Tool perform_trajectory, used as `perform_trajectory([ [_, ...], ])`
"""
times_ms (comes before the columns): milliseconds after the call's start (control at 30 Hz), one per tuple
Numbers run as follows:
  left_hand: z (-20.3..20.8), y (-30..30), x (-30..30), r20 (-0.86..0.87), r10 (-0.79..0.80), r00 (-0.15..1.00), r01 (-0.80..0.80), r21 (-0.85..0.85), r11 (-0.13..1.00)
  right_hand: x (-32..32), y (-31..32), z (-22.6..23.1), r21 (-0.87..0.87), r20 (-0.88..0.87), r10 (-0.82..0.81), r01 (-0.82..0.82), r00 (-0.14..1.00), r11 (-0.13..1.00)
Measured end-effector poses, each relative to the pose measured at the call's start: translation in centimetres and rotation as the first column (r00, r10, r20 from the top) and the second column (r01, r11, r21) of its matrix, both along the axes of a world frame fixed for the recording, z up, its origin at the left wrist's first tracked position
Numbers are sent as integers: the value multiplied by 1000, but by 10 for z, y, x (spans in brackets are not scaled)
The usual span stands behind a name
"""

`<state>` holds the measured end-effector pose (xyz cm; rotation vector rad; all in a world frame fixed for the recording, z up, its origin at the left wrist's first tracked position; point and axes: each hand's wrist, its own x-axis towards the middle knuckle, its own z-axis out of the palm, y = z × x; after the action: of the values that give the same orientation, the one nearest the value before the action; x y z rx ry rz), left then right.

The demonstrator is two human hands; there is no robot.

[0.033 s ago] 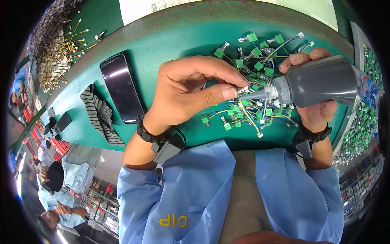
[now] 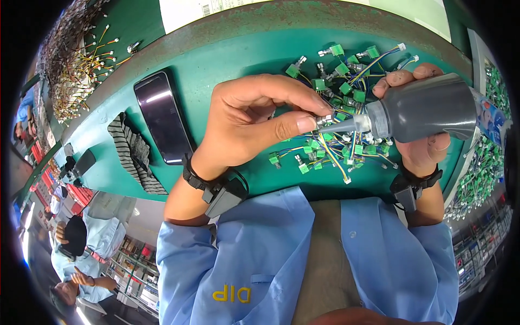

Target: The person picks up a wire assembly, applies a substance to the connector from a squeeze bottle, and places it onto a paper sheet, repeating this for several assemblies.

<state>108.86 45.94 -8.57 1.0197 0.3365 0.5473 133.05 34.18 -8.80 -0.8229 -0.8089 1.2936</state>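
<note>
My left hand (image 2: 254, 119) pinches a small wired component (image 2: 325, 120) between thumb and forefinger. Only its metal end shows; the fingertips cover the rest. Lying on its side in my right hand (image 2: 414, 154) is a dark grey squeeze bottle (image 2: 430, 107) with a clear collar and a tapered nozzle (image 2: 338, 128). The nozzle points left, and its tip is right at the pinched component; whether they touch I cannot tell. Beneath and around both hands spreads a pile of small green circuit boards (image 2: 345, 88) with metal shafts and coloured wires ending in white connectors.
On the green mat (image 2: 216, 59) at left lie a black phone (image 2: 162, 116) and a striped grey cloth (image 2: 130, 154). Wire leads (image 2: 81, 92) heap at the far left. A tray of green boards (image 2: 479, 173) stands at the right edge. Another person (image 2: 81, 271) is at lower left.
My hands, the bottle and the component hold the same position. Only the other person's hands at lower left have shifted slightly.
</note>
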Motion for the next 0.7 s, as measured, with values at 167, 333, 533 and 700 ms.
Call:
perform_trajectory([
  [167, 0, -2, 1, 11, 26, 1000, -25, -11, 1000, 1, -4, 5, -147, 75, -60, 71, 995, 987],
  [333, 0, -1, 0, 12, 21, 1000, -21, -19, 1000, -3, -1, 6, -138, 92, -103, 115, 990, 984],
  [533, 0, -1, 1, 24, 33, 999, -32, -31, 999, -2, -1, 8, -138, 73, -116, 125, 991, 983],
  [700, -1, -2, 1, 34, 33, 999, -32, -30, 999, -2, -1, 7, -116, 42, -121, 125, 992, 985],
])
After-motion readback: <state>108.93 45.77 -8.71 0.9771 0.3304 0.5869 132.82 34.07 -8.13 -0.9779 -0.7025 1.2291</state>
